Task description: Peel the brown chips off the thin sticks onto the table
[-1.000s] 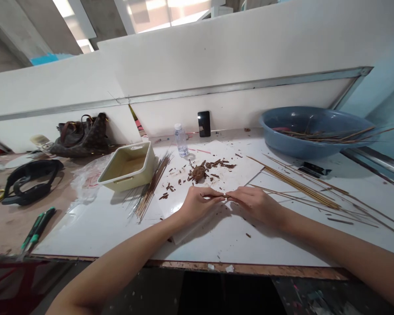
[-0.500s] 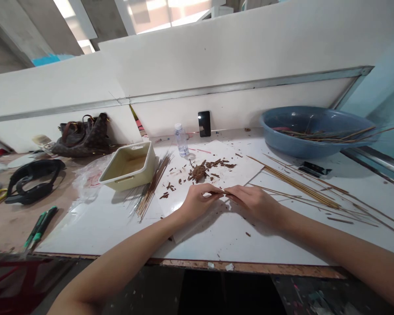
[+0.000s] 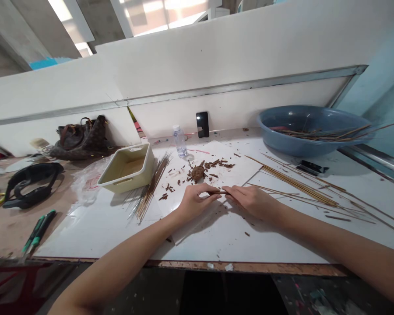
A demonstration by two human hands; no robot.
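The left hand (image 3: 194,202) and right hand (image 3: 251,200) are pinching a thin, brown, apparently wooden stick (image 3: 219,192), bridging their gap above the flat, white-topped table (image 3: 95,236); it is probably handling light, stiff and brittle, favouring gentle end holds.

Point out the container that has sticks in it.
The blue basin at far right: sticks lie inside and poke over its rim. The tub, left of the left hand, shows none inside.

Left hand (image 3: 194,202) and right hand (image 3: 254,202) partly hide a thin brown stick (image 3: 222,193); the right edge crops a long twig (image 3: 389,125) jutting from a blue basin (image 3: 292,146), whose near wall masks its bottom.
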